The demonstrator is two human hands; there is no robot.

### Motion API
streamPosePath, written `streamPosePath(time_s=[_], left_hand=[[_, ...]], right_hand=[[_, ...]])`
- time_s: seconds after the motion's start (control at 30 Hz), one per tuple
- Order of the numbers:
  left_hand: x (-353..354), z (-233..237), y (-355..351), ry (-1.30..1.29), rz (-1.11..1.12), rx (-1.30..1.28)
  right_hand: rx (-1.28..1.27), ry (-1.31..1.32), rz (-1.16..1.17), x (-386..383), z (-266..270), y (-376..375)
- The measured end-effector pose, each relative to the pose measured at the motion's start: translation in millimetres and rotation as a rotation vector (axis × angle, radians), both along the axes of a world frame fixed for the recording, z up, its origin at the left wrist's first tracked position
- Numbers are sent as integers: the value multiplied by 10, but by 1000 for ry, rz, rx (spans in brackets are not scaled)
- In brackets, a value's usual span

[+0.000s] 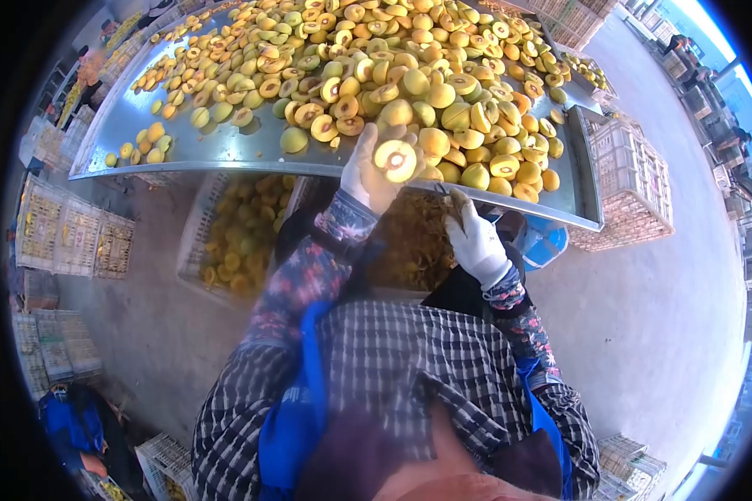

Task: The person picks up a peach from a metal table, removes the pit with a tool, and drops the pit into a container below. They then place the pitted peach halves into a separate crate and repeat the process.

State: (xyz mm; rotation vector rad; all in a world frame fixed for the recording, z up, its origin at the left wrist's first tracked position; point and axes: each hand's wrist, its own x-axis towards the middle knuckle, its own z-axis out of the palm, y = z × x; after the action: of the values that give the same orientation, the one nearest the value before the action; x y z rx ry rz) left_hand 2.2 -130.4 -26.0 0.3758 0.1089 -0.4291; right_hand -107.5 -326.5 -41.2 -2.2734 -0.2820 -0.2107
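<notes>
Halved yellow peach (395, 160) sits in the left hand's (366, 174) curled fingers, cut face toward the wearer, roundish, no obvious long axis, red-ringed centre. Right hand (479, 244) nearby's pinched narrow, can't tell on what.

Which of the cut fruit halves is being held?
The fruit half in the gloved left hand, its cut face showing a reddish center; the halves beyond it lie piled on the metal table.
</notes>
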Motion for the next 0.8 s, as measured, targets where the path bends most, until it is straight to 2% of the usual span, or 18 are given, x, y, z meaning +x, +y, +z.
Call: streamPosePath(time_s=[0.03, 0.07, 0.17, 0.3, 0.33, 0.43, 0.47, 0.57, 0.67, 0.77, 0.8], left_hand=[[-22, 29, -50, -33, 32, 39], [-80, 21, -86, -55, 60, 80], [-178, 39, -191, -145, 78, 158], [-278, 139, -250, -162, 108, 181], [-288, 128, -252, -173, 119, 189], [-338, 88, -274, -230, 196, 271], [-351, 81, -286, -255, 228, 308], [-394, 66, -315, -301, 287, 412], [-349, -34, -393, -397, 424, 386], [-310, 118, -172, -313, 56, 466], [-285, 102, -168, -315, 12, 460]], right_hand=[[47, -9, -5, 22, 73, 58], [0, -161, -26, 17, 145, 155], [-26, -121, -99, 30, 313, 373], [-165, -284, -60, 68, 304, 507], [-84, -235, -95, 84, 176, 540], [-50, -211, -59, 38, 123, 609], [13, -287, -51, 79, -7, 624], [48, -298, -3, 60, -45, 610], [-156, -327, 100, 53, -31, 473], [-108, -197, 141, 45, 57, 347], [-87, -198, 176, 46, 43, 304]])
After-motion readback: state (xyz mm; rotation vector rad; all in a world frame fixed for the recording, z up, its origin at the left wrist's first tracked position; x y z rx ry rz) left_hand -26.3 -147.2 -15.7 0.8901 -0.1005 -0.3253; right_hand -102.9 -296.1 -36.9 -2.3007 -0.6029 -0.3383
